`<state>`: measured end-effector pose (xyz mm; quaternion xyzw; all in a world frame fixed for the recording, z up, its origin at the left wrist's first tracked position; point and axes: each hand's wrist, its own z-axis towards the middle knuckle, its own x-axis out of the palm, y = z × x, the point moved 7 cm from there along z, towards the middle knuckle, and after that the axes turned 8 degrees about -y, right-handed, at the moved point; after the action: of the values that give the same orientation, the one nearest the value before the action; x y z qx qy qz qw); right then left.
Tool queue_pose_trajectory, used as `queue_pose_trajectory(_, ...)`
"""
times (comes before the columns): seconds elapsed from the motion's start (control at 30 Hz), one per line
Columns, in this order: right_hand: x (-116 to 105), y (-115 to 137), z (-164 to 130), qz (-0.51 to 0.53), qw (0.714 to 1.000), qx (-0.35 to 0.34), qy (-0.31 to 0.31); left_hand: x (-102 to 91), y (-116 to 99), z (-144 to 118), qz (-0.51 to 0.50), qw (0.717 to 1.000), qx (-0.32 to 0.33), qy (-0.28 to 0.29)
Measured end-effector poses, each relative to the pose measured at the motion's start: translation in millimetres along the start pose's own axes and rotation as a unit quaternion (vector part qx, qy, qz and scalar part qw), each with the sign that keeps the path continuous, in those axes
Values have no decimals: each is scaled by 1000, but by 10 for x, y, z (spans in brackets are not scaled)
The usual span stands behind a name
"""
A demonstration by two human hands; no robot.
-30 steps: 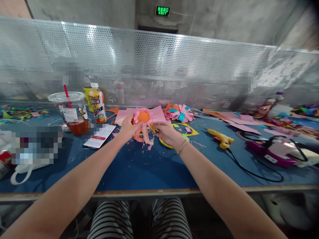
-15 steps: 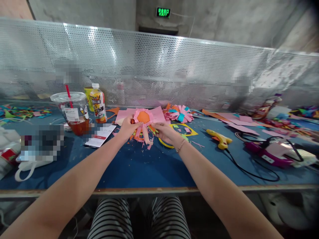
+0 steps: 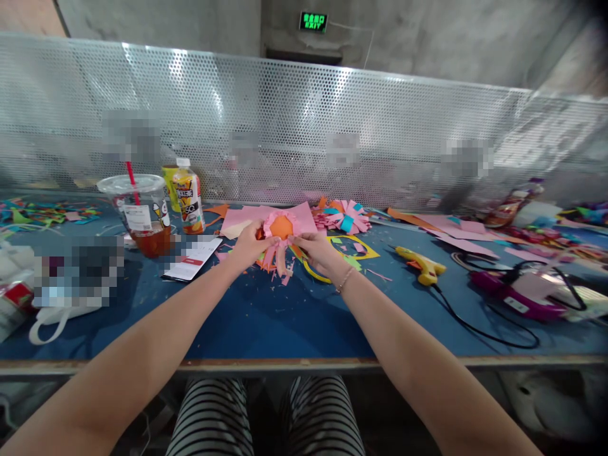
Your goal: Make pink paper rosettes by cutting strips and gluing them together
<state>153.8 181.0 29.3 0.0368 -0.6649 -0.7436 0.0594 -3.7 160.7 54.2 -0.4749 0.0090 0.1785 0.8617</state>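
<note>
- Two hands are sharing one paper flower (image 3: 282, 227), pink frill around an orange centre, just in front of the pink sheet (image 3: 304, 216).
- Left hand (image 3: 248, 243) is gripping the left rim; right hand (image 3: 315, 251) is pinching the lower right edge, fingertips together.
- IMO light pressure is working best here, since squeezing hard would probably be crushing the frill.
- Glue gun (image 3: 422, 265) is lying well clear, right side.

Before the paper sheet (image 3: 305, 218) is a paper flower (image 3: 282, 227), phone (image 3: 197, 257) left, glue gun (image 3: 429, 271) right.
</note>
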Motion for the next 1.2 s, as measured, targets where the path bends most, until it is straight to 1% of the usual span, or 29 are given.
queue_pose_trajectory(0.1, -92, 0, 41, -22, 1000, 0, -21, 12, 67, 7, -92, 993, -78, 4)
queue_pose_trajectory(0.17, -179, 25, 70, -14, 999, -5, -40, -11, 152, 22, -170, 974, -147, -14)
queue_pose_trajectory(0.23, -266, 78, 94, 11, 998, -21, -56, -56, 245, 45, -203, 959, -196, -38)
queue_pose_trajectory(0.33, -372, 177, 106, 33, 995, -49, -83, -177, 392, 78, -151, 958, -229, -84)
queue_pose_trajectory(0.43, -399, 256, 73, 55, 993, -49, -95, -263, 491, 95, -96, 962, -233, -107)
queue_pose_trajectory(0.53, -370, 339, 10, 95, 991, -43, -80, -302, 503, 122, -79, 967, -214, -111)
queue_pose_trajectory(0.6, -377, 391, -23, 117, 990, -42, -73, -348, 454, 162, -61, 975, -179, -119)
queue_pose_trajectory(0.7, -420, 436, -34, 153, 986, -34, -63, -474, 300, 235, 5, 985, -74, -154)
queue_pose_trajectory(0.77, -421, 418, -24, 176, 983, -5, -45, -542, 189, 260, 71, 983, 3, -167)
queue_pose_trajectory(0.8, -402, 394, -21, 180, 983, 16, -31, -560, 152, 261, 112, 979, 30, -167)
queue_pose_trajectory(0.83, -372, 364, -24, 176, 983, 38, -17, -563, 132, 257, 161, 973, 49, -159)
queue_pose_trajectory(0.9, -300, 283, -44, 133, 988, 76, 5, -535, 144, 236, 272, 952, 58, -126)
queue_pose_trajectory(1.0, -218, 116, -79, -1, 994, 109, 10, -431, 258, 166, 416, 908, 35, -38)
queue_pose_trajectory(1.1, -211, -32, -71, -162, 982, 95, 1, -311, 394, 71, 489, 871, 11, 51)
queue_pose_trajectory(1.17, -233, -74, -49, -236, 970, 64, -7, -244, 445, 21, 514, 853, 11, 87)
queue_pose_trajectory(1.2, -243, -87, -43, -251, 966, 56, -7, -214, 452, 2, 520, 848, 17, 98)
